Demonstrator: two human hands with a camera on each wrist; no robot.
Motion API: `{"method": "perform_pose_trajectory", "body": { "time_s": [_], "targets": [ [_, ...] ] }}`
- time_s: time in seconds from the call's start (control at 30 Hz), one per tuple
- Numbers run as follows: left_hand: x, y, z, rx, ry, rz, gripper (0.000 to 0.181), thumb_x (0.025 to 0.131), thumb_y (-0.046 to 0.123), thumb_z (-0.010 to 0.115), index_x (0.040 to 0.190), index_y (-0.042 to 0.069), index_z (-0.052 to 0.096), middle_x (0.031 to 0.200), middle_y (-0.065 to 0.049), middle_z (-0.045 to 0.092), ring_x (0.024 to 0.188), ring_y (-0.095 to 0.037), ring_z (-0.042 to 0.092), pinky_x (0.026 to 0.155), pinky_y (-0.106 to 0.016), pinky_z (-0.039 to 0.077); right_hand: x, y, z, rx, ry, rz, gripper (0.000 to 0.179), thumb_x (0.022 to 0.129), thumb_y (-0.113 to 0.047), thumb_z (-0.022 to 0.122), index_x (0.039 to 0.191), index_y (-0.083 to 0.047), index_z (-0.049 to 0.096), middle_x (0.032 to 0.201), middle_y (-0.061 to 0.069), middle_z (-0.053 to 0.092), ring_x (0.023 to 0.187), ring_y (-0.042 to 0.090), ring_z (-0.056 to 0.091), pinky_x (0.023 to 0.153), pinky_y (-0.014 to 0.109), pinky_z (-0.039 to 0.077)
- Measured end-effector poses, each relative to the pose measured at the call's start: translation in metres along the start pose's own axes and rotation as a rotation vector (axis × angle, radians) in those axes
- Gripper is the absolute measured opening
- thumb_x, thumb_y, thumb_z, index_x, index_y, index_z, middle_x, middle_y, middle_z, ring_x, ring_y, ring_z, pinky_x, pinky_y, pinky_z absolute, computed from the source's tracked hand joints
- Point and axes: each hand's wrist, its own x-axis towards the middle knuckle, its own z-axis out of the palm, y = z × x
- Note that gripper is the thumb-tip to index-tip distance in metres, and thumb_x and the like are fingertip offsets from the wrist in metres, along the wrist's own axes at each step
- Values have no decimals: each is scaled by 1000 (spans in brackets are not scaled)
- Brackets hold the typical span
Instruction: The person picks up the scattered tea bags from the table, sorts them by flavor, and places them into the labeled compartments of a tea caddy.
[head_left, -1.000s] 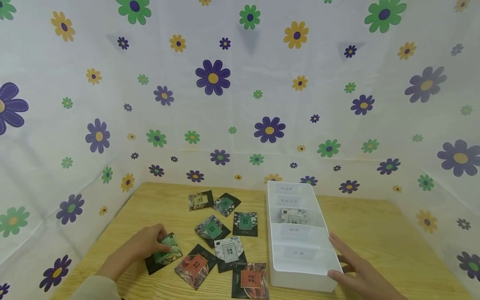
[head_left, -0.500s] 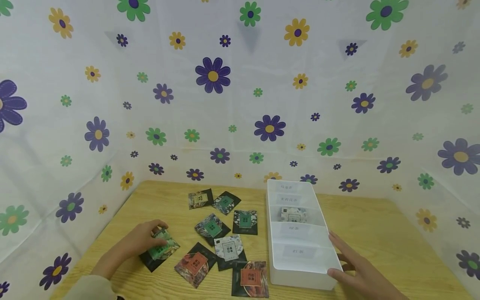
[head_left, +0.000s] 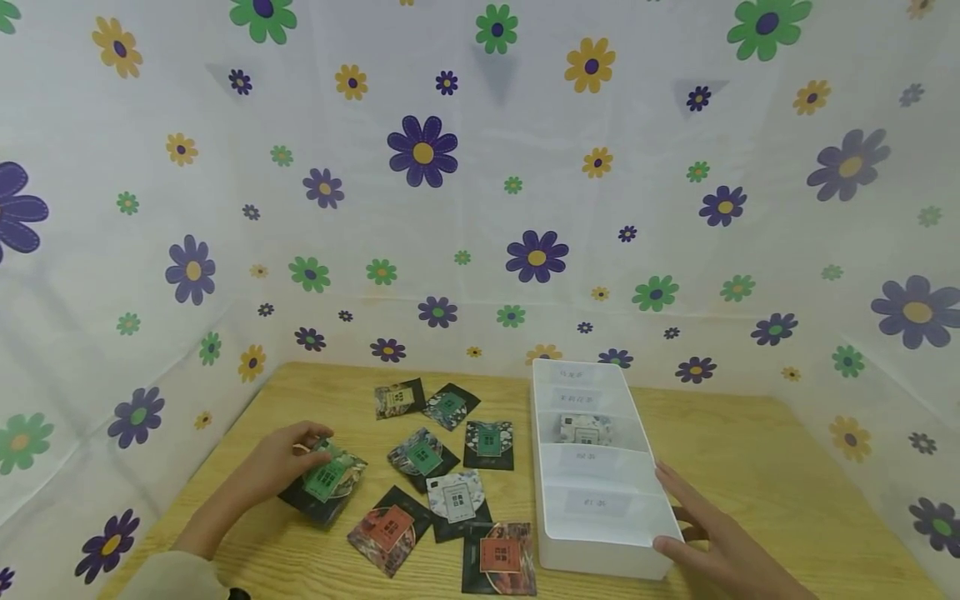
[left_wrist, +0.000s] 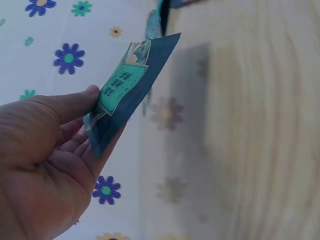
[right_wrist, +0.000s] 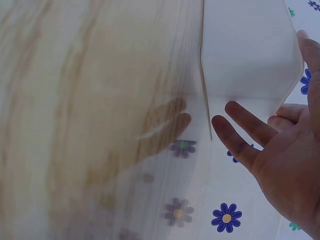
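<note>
My left hand (head_left: 272, 463) pinches a green-labelled tea sachet (head_left: 327, 483) by its upper left edge. The left wrist view shows the thumb on the sachet's printed face (left_wrist: 121, 86) and fingers behind it, with the sachet tilted off the table. My right hand (head_left: 716, 533) rests against the right side of a white compartment box (head_left: 600, 560), thumb at its near corner. Its fingers look relaxed and spread in the right wrist view, beside the box wall (right_wrist: 250, 50). One pale sachet (head_left: 587, 429) lies in the box's middle compartment.
Several sachets lie between my left hand and the box: a red one (head_left: 390, 530), another red one (head_left: 498, 558), a white one (head_left: 457, 502), green ones (head_left: 423, 458) and a yellow one (head_left: 399, 398). A flower-printed curtain (head_left: 480, 200) surrounds the wooden table (head_left: 750, 467).
My left hand has shifted slightly up with the green sachet, which has turned and tilted so its label faces the camera more. The right hand and box have stayed put.
</note>
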Motion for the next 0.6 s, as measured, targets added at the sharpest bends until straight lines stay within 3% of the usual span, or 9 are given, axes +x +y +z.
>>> {"method": "perform_pose_trajectory", "body": {
  "time_s": [0.27,0.4,0.6],
  "targets": [
    [1,29,-9,-51,70,10,39,100,21,70,132,1,62,112,-13,65,111,-45,66,84,-45,60,1,-1,-1,-3,-8,48,81,103,-22,67,166,-9,17,166,26,23,115,0,58,84,26,56],
    [3,44,-10,-72,116,-4,40,102,23,69,135,2,62,115,-13,66,114,-40,64,89,-48,58,1,-2,-2,-11,-10,55,81,103,-22,67,166,-9,18,166,26,22,116,3,59,84,26,56],
    [8,64,-8,-112,147,-7,41,103,26,68,136,3,62,123,-16,66,116,-35,61,95,-53,55,2,-2,-2,0,-26,76,82,103,-23,66,166,-8,16,166,27,20,121,33,62,84,26,56]
  ]
}}
